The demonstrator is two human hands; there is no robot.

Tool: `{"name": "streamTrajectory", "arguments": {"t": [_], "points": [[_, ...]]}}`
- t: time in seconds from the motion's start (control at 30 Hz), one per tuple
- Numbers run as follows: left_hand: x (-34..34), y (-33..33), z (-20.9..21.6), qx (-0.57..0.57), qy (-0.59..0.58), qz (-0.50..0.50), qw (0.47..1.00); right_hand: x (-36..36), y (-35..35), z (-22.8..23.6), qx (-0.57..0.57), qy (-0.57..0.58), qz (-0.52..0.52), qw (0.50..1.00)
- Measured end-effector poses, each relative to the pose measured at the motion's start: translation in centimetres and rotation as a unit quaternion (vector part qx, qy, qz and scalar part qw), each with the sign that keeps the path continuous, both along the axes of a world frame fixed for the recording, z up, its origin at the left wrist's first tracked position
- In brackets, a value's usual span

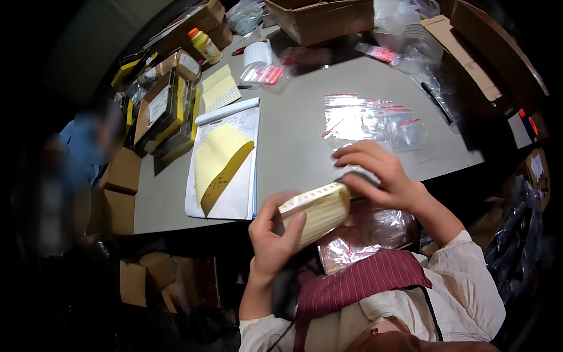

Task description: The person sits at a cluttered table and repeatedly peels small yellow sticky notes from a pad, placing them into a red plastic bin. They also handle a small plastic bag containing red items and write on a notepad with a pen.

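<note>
My left hand is wrapped around one end of a folded stack of pale yellow label sheets, its thumb lying across the front. Rows of small marks show along the stack's top edge. At the other end of the stack is my right hand, fingers curled and thumb against the corner. A greyish-white thing shows between its fingers, too blurred to name. Beyond that hand, several clear zip bags with red strips lie on the grey table. More clear plastic bags rest in my lap.
A notepad with a curled yellow sheet on it lies to the left, near black-and-yellow boxes. An orange-capped bottle stands farther back. Cardboard boxes line the far side, and a black pen lies at right.
</note>
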State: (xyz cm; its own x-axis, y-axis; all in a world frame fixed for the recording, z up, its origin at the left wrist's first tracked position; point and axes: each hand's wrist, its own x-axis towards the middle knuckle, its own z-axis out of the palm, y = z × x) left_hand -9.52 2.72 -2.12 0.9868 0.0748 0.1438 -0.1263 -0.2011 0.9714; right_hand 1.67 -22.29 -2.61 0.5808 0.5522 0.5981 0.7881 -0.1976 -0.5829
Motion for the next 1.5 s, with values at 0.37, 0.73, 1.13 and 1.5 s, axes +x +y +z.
{"name": "streamTrajectory", "arguments": {"t": [0.37, 0.73, 1.13, 1.5], "points": [[0.9, -2.2, -1.5, 0.047, -0.057, 0.004, 0.997, -1.6, 3.1, -1.2, -0.019, -0.020, 0.057, 0.998], [1.7, -3.1, -2.3, 0.127, -0.098, -0.021, 0.987, -1.0, 0.9, -2.6, -0.002, 0.064, 0.038, 0.997], [1.6, -0.8, -2.0, -0.043, 0.078, -0.008, 0.996, 5.6, -2.2, -3.9, -0.238, -0.171, -0.091, 0.952], [-1.7, 5.8, 0.4, -0.170, 0.066, 0.111, 0.977, 0.7, -5.3, -0.1, -0.122, 0.153, 0.142, 0.970]]}}
